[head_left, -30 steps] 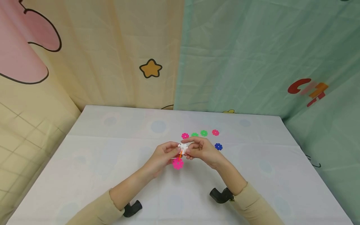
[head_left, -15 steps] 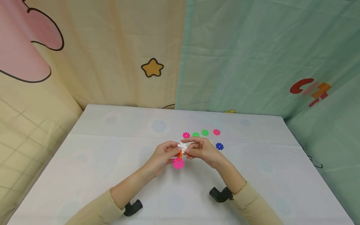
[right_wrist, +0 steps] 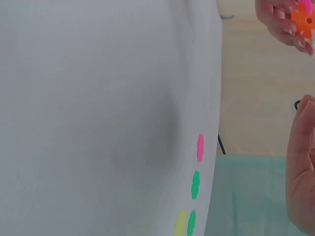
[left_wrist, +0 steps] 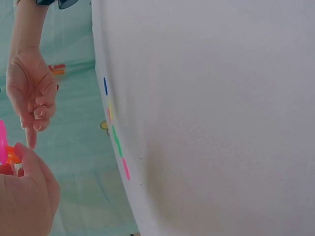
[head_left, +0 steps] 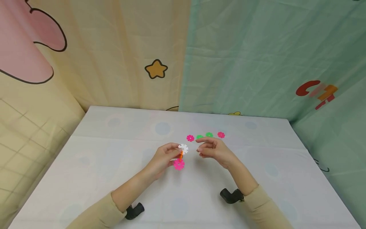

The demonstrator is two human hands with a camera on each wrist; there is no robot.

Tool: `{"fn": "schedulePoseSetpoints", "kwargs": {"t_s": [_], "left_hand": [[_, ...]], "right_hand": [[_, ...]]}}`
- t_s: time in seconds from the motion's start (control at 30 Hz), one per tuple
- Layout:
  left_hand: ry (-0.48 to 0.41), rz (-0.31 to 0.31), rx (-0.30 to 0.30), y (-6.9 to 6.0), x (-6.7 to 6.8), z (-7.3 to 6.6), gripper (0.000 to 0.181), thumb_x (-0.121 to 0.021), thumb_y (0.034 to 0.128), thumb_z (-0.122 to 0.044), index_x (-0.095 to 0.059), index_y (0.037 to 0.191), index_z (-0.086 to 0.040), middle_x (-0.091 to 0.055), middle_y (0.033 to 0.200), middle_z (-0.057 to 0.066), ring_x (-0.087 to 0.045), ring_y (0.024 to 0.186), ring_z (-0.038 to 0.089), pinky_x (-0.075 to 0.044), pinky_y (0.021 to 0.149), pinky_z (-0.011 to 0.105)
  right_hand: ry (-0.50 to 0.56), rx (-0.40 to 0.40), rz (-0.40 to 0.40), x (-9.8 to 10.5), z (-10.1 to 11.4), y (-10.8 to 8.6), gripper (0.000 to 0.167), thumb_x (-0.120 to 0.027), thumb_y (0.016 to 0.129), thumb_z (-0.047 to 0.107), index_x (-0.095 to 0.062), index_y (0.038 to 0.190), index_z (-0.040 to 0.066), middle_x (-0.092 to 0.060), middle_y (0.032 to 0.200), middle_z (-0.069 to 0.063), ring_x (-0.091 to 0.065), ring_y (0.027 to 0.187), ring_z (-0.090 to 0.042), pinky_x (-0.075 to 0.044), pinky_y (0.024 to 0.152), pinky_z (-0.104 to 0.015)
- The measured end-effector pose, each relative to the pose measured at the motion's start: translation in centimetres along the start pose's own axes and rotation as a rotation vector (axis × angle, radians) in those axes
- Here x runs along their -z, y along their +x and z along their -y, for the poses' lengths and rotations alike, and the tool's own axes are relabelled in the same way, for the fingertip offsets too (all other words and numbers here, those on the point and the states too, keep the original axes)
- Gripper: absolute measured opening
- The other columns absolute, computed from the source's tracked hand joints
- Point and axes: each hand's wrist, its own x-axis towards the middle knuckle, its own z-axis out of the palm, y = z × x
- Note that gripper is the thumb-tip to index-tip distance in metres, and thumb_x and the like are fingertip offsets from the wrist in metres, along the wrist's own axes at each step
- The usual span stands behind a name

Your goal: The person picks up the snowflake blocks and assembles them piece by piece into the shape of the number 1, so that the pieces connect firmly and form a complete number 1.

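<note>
My left hand [head_left: 163, 160] pinches a joined chain of notched, flower-shaped plastic discs above the table. At its top is a white disc [head_left: 184, 149], in the middle an orange disc [right_wrist: 304, 22] seen nearly edge-on from the head, and a pink disc [head_left: 179, 164] hangs lowest. To the right, apart from the chain, hovers my right hand [head_left: 217, 152], its fingers loosely bent around nothing visible. Beyond it lie a pink disc [head_left: 190, 138], two green discs [head_left: 209, 135] and a red-pink disc [head_left: 221, 135]. The right hand hides the blue disc [left_wrist: 105, 86] from the head view.
A white cloth with pale dots covers the table [head_left: 114, 165]. A yellow disc [right_wrist: 180, 223] lies near the green ones. Printed curtains [head_left: 243, 57] hang behind the table's far edge. Black bent tubes [head_left: 135, 211] sit at both wrists.
The right hand has let go of the white disc and moved right, now covering the blue disc. The left hand still holds the chain, and the white disc has turned slightly.
</note>
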Motion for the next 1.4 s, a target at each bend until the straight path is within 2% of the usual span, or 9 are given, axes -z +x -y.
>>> {"fn": "schedulePoseSetpoints", "kwargs": {"t_s": [0.17, 0.33, 0.47, 0.6, 0.8, 0.93, 1.07, 1.27, 1.4], "left_hand": [[0.002, -0.028, 0.009, 0.0, 0.2, 0.1, 0.026, -0.054, 0.0931, -0.009, -0.054, 0.115, 0.005, -0.063, 0.093, 0.002, -0.059, 0.084, 0.015, -0.051, 0.072, 0.024], [0.006, -0.054, 0.017, 0.2, 0.3, 0.1, 0.025, -0.055, 0.0931, -0.010, -0.055, 0.114, 0.004, -0.063, 0.094, 0.004, -0.058, 0.083, 0.014, -0.050, 0.071, 0.023], [0.006, -0.064, 0.022, 0.3, 0.3, 0.2, 0.024, -0.055, 0.0931, -0.010, -0.055, 0.113, 0.004, -0.063, 0.095, 0.006, -0.058, 0.083, 0.014, -0.050, 0.070, 0.023], [-0.007, -0.076, 0.025, 0.3, 0.4, 0.4, 0.024, -0.055, 0.0932, -0.010, -0.056, 0.113, 0.003, -0.062, 0.095, 0.006, -0.058, 0.082, 0.014, -0.050, 0.069, 0.022], [-0.018, -0.075, 0.019, 0.4, 0.4, 0.4, 0.025, -0.055, 0.0932, -0.010, -0.055, 0.114, 0.004, -0.062, 0.095, 0.007, -0.058, 0.081, 0.012, -0.050, 0.069, 0.021], [-0.020, -0.075, 0.019, 0.5, 0.5, 0.4, 0.025, -0.055, 0.0932, -0.009, -0.054, 0.114, 0.005, -0.062, 0.095, 0.007, -0.058, 0.082, 0.012, -0.050, 0.069, 0.021], [-0.014, -0.072, 0.027, 0.6, 0.4, 0.4, 0.025, -0.055, 0.0930, -0.009, -0.054, 0.114, 0.004, -0.062, 0.096, 0.007, -0.058, 0.082, 0.013, -0.050, 0.069, 0.021], [-0.012, -0.065, 0.018, 0.6, 0.5, 0.4, 0.025, -0.055, 0.0932, -0.010, -0.054, 0.113, 0.004, -0.063, 0.096, 0.007, -0.058, 0.083, 0.014, -0.050, 0.069, 0.021], [-0.015, -0.062, 0.016, 0.6, 0.4, 0.4, 0.024, -0.054, 0.0933, -0.010, -0.054, 0.113, 0.003, -0.062, 0.098, 0.009, -0.058, 0.083, 0.014, -0.050, 0.070, 0.021]], "right_hand": [[0.010, -0.003, -0.037, 1.6, -0.3, -0.3, 0.035, -0.064, 0.087, 0.007, -0.054, 0.119, -0.002, -0.066, 0.086, -0.001, -0.064, 0.080, -0.021, -0.053, 0.077, -0.031], [0.011, -0.020, -0.111, 3.4, -0.7, -0.6, 0.036, -0.065, 0.086, 0.008, -0.055, 0.119, -0.001, -0.065, 0.085, 0.000, -0.064, 0.083, -0.025, -0.053, 0.076, -0.030], [-0.013, -0.031, -0.155, 4.8, -1.1, -1.0, 0.034, -0.065, 0.087, 0.008, -0.056, 0.118, 0.000, -0.064, 0.084, 0.001, -0.063, 0.080, -0.021, -0.053, 0.075, -0.028], [-0.077, -0.028, -0.181, 6.0, -1.4, -1.3, 0.031, -0.065, 0.087, 0.010, -0.057, 0.116, 0.001, -0.064, 0.084, 0.003, -0.063, 0.081, -0.020, -0.053, 0.075, -0.028], [-0.196, -0.069, -0.220, 7.4, -2.3, -1.5, 0.044, -0.064, 0.088, 0.009, -0.048, 0.123, -0.012, -0.061, 0.090, -0.002, -0.063, 0.083, -0.018, -0.053, 0.076, -0.029], [-0.253, -0.115, -0.254, 8.1, -3.3, -1.4, 0.042, -0.063, 0.089, 0.009, -0.049, 0.123, -0.010, -0.061, 0.097, -0.009, -0.061, 0.085, -0.018, -0.053, 0.077, -0.029], [-0.295, -0.158, -0.325, 8.6, -4.1, -1.2, 0.040, -0.063, 0.088, 0.007, -0.052, 0.123, -0.008, -0.059, 0.098, -0.012, -0.059, 0.082, -0.016, -0.053, 0.073, -0.024], [-0.384, -0.239, -0.405, 9.1, -4.9, -0.6, 0.041, -0.067, 0.085, 0.009, -0.055, 0.122, -0.002, -0.055, 0.092, -0.009, -0.054, 0.077, -0.018, -0.050, 0.066, -0.023], [-0.439, -0.275, -0.408, 9.3, -5.2, -0.1, 0.041, -0.070, 0.083, 0.012, -0.057, 0.120, -0.001, -0.054, 0.086, -0.008, -0.051, 0.072, -0.019, -0.047, 0.063, -0.024]]}}
